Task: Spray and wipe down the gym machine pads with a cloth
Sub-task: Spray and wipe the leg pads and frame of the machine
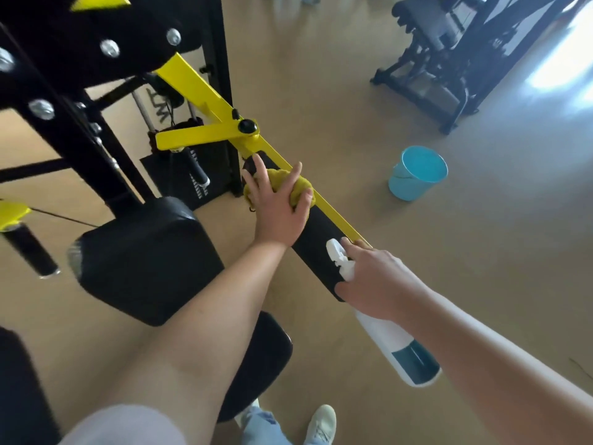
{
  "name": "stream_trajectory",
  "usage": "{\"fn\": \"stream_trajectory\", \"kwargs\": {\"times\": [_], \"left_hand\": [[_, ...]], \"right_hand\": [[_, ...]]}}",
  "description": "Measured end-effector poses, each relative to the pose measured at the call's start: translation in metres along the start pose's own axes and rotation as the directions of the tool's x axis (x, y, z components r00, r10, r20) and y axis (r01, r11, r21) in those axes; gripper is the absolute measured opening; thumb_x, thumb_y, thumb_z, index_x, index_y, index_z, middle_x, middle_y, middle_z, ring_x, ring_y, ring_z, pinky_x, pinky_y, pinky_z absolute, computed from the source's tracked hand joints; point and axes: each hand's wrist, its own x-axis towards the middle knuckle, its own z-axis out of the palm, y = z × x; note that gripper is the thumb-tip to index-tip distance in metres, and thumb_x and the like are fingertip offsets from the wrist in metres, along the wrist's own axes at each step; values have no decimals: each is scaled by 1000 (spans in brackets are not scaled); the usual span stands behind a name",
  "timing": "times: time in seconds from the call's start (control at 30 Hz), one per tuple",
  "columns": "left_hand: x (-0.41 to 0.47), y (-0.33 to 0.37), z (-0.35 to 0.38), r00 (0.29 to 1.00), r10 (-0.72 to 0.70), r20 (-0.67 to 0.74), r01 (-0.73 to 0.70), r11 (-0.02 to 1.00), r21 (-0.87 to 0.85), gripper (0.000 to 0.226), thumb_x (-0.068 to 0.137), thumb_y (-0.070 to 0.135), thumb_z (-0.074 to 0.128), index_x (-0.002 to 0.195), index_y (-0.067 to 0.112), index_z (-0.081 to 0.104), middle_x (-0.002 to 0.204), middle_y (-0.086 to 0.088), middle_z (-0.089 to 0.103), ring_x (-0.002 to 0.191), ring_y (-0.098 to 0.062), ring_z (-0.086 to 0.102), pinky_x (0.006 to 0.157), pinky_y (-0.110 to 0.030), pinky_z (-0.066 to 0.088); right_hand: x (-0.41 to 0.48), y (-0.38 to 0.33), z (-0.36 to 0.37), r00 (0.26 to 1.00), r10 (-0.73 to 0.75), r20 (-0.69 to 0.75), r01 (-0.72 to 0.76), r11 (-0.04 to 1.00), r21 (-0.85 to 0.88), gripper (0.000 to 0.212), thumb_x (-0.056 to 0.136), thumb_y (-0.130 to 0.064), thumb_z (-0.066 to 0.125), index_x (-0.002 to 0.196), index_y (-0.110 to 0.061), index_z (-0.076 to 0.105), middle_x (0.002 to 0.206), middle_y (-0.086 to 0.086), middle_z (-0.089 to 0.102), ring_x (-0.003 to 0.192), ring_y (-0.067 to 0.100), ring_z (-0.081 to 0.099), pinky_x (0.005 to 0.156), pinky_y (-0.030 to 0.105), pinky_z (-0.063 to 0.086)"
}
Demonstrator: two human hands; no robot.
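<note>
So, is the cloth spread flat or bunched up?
Bunched: the yellow cloth sits in a wad under the left hand, pressed on the black pad.

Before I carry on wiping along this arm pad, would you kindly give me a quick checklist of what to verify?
1. Cloth pressed on the long black pad under the left hand: ok.
2. Right hand grip on the spray bottle secure: ok.
3. Nozzle over the pad, pointing away from you: ok.
4. Pad surface wet with spray: cannot tell.
5. Blue bucket standing on the floor apart from the machine and your feet: ok.
6. Rest of the pad ahead of the cloth free of obstacles: ok.
</note>
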Motion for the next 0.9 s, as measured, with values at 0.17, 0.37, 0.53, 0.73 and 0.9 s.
{"fn": "stream_trajectory", "kwargs": {"times": [0.17,0.37,0.53,0.73,0.9], "left_hand": [[-69,33,20,996,-66,55,78,965,-249,59,99,68,33,155,49,30,165,-2,-33,152,-35,-28,124,-64,7],[-112,87,19,841,-533,96,350,398,-848,102,58,89,72,145,61,28,158,10,28,140,-18,46,106,-46,52],[-124,80,34,887,-436,-152,319,817,-480,80,85,52,74,152,33,35,138,-7,35,121,-20,52,103,-32,49],[-144,70,60,943,-314,-108,225,842,-491,56,99,27,65,145,29,34,164,1,15,147,-5,22,116,-30,34],[-103,57,48,963,-268,0,241,866,-438,73,100,43,58,158,43,14,169,1,-23,157,-21,-9,120,-42,19]], "right_hand": [[2,11,11,998,-69,6,69,997,-25,88,90,-46,60,166,-31,16,170,0,28,148,30,41,111,38,44],[1,23,20,991,-133,-20,131,989,-64,89,81,-56,49,162,-42,14,169,2,32,150,31,40,106,41,47],[-4,37,18,985,-154,-80,152,988,-30,74,82,-48,55,152,-33,39,149,4,54,127,31,58,83,35,48],[-6,28,0,961,-172,-217,184,982,34,24,94,-54,48,109,-36,55,92,-11,59,83,21,63,58,30,44],[11,2,-19,963,-182,-199,184,983,-10,23,93,-50,49,107,-34,56,94,-8,61,81,19,61,60,31,46]]}}
